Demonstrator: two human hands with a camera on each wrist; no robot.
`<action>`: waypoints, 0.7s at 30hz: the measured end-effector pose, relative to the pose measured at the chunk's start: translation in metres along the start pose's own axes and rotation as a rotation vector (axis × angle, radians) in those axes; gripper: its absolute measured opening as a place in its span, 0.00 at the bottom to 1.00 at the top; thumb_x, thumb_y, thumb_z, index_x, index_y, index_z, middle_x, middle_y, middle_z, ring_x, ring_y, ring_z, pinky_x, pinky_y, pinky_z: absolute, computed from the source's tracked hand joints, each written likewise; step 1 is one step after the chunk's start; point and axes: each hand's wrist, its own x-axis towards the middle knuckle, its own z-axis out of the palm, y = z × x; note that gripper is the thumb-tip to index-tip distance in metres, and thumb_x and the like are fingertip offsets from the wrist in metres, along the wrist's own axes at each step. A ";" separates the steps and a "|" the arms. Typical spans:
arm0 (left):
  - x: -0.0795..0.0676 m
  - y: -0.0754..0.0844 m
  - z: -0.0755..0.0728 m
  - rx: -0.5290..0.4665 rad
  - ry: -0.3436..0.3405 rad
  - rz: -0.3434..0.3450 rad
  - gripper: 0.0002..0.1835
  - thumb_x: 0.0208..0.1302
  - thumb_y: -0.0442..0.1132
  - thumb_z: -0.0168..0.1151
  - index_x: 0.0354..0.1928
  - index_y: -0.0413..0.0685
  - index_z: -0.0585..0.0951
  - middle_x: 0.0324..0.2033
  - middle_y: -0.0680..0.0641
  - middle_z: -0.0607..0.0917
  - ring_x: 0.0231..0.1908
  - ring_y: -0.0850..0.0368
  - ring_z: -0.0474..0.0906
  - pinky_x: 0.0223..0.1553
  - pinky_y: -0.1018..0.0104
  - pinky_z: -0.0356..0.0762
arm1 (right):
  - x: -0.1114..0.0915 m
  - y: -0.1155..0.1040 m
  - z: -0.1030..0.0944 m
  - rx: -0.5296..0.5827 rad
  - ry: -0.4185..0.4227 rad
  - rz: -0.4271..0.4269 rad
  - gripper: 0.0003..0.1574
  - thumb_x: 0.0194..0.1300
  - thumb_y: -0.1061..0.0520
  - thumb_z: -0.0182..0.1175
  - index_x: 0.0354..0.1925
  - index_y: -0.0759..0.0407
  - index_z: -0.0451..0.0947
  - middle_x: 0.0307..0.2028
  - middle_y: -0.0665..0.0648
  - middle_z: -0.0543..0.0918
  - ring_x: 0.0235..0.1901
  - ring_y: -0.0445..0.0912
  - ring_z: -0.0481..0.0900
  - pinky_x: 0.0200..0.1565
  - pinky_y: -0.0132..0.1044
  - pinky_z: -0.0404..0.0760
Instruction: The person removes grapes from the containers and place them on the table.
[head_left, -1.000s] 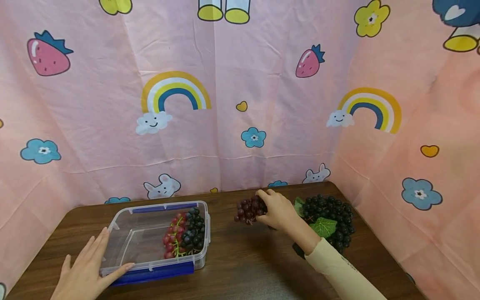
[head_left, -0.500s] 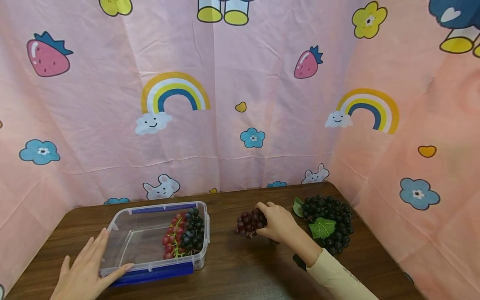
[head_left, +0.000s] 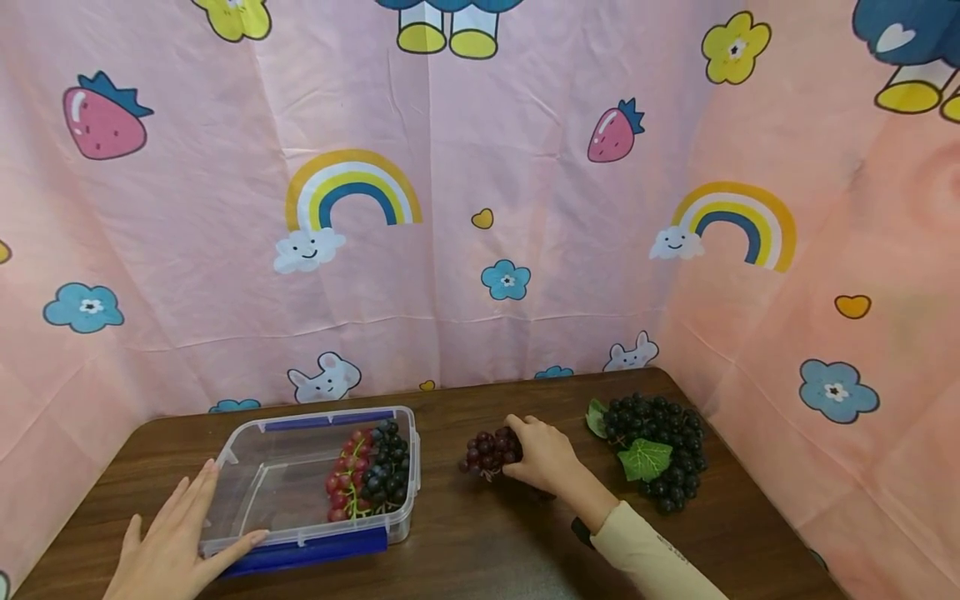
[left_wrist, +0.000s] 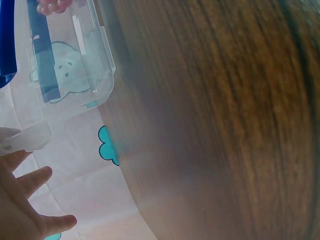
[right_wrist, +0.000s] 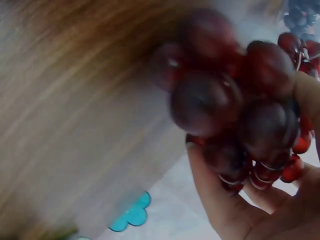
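My right hand (head_left: 547, 457) grips a bunch of dark red grapes (head_left: 489, 452) over the middle of the table; in the right wrist view the fingers (right_wrist: 207, 187) curl round the grapes. My left hand (head_left: 168, 533) lies with spread, straight fingers against the left end of a clear plastic box (head_left: 281, 487), thumb over its near rim. Inside the box, at its right end, a bunch of red grapes (head_left: 349, 475) lies beside a bunch of black grapes (head_left: 388, 467). In the left wrist view, spread fingers (left_wrist: 37, 180) show at the box corner.
A large bunch of black grapes (head_left: 663, 442) with green leaves (head_left: 645, 459) lies at the table's right side. The box's blue latch flap (head_left: 315, 552) hangs outward at the front. A patterned pink cloth (head_left: 450, 333) hangs behind the wooden table (head_left: 465, 533).
My right hand has carried the dark red grapes slightly left and nearer, away from the large black bunch. The left hand has stayed at the box.
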 end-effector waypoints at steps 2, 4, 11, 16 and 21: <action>0.000 0.000 0.001 -0.001 -0.005 -0.005 0.66 0.68 0.76 0.54 0.84 0.37 0.35 0.78 0.21 0.50 0.74 0.15 0.45 0.58 0.05 0.30 | 0.003 0.002 0.005 -0.009 0.016 0.015 0.37 0.57 0.50 0.81 0.61 0.54 0.77 0.51 0.64 0.84 0.42 0.61 0.88 0.40 0.58 0.88; -0.001 0.001 0.001 0.000 -0.008 -0.011 0.66 0.68 0.77 0.54 0.84 0.37 0.35 0.78 0.20 0.50 0.75 0.15 0.45 0.58 0.06 0.30 | 0.006 0.002 0.009 -0.025 0.037 0.030 0.38 0.57 0.49 0.81 0.62 0.55 0.77 0.52 0.64 0.84 0.42 0.60 0.88 0.40 0.57 0.89; -0.001 0.002 0.001 0.007 -0.013 -0.019 0.66 0.68 0.77 0.54 0.83 0.37 0.34 0.77 0.20 0.51 0.74 0.15 0.45 0.58 0.06 0.30 | 0.014 0.005 0.019 -0.073 0.097 0.071 0.40 0.56 0.47 0.82 0.63 0.54 0.77 0.54 0.64 0.84 0.43 0.59 0.87 0.40 0.55 0.89; -0.001 0.002 0.001 0.001 -0.014 -0.017 0.66 0.68 0.77 0.54 0.84 0.38 0.34 0.77 0.20 0.51 0.75 0.15 0.45 0.58 0.06 0.29 | 0.014 0.012 0.029 -0.037 0.058 0.118 0.44 0.57 0.46 0.81 0.67 0.55 0.75 0.59 0.67 0.82 0.50 0.62 0.87 0.44 0.58 0.89; 0.001 0.000 0.001 0.004 0.002 -0.005 0.65 0.69 0.76 0.55 0.84 0.38 0.34 0.77 0.20 0.51 0.74 0.15 0.46 0.58 0.05 0.31 | 0.014 0.017 0.032 0.030 0.037 0.146 0.48 0.60 0.46 0.80 0.72 0.57 0.71 0.62 0.68 0.80 0.55 0.64 0.84 0.49 0.60 0.87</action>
